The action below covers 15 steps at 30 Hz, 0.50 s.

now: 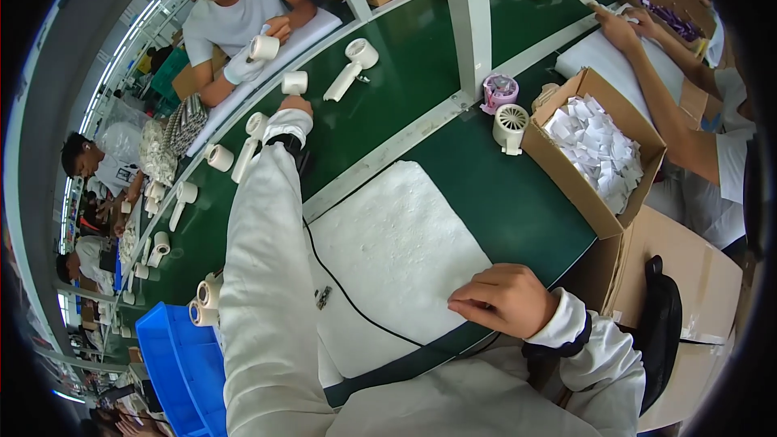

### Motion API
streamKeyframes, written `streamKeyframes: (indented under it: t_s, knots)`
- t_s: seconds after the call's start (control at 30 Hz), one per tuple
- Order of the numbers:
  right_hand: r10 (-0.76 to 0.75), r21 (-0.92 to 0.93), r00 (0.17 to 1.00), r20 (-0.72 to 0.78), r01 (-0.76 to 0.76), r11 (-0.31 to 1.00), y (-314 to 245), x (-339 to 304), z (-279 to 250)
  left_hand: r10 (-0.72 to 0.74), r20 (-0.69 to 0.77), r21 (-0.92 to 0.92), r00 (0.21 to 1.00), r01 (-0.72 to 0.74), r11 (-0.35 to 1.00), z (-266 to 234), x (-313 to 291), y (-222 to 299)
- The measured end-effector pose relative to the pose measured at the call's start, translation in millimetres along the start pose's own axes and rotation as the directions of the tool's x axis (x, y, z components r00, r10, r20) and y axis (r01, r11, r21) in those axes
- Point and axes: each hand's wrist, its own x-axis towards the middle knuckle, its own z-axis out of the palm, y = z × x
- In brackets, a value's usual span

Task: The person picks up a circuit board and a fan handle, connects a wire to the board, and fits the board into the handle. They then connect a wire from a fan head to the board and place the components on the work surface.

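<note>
My left hand [297, 103] reaches far out over the green conveyor belt, right up against a white handheld fan's round head [295, 82]; its fingers are hidden behind the back of the hand. Beside it lie a white fan with a handle [351, 69] and another white fan [246, 154], next to my sleeve. My right hand [506, 299] is closed, fingers curled and thumb pressed in, above the near right edge of a white foam sheet [388, 235]. Whatever it may hold is hidden. A black cable [343, 290] crosses the sheet, near a small metal part [324, 298].
A cardboard box of white paper slips [595, 146] stands at right, beside a fan with a grille [511, 128] and pink tape roll [499, 91]. A blue bin [174, 364] sits lower left. An upright post [465, 24] rises ahead. Co-workers sit across and at right.
</note>
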Motion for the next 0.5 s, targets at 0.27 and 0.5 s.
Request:
streamKeyframes:
  t_s: [0.27, 0.5]
  knots:
    - [-0.039, 0.013, 0.996, -0.083, 0.04, 0.999, -13.3, -21.3, 2.6, 0.4, 0.502, -0.776, 0.767, 0.194, 0.6, -132.2, -194.1, -12.6]
    - [0.157, 0.127, 0.966, -0.207, -0.133, 0.983, -38.3, -20.8, 5.5, 0.622, 0.465, -0.885, 0.63, 0.314, 0.344, -166.0, -403.8, -26.5]
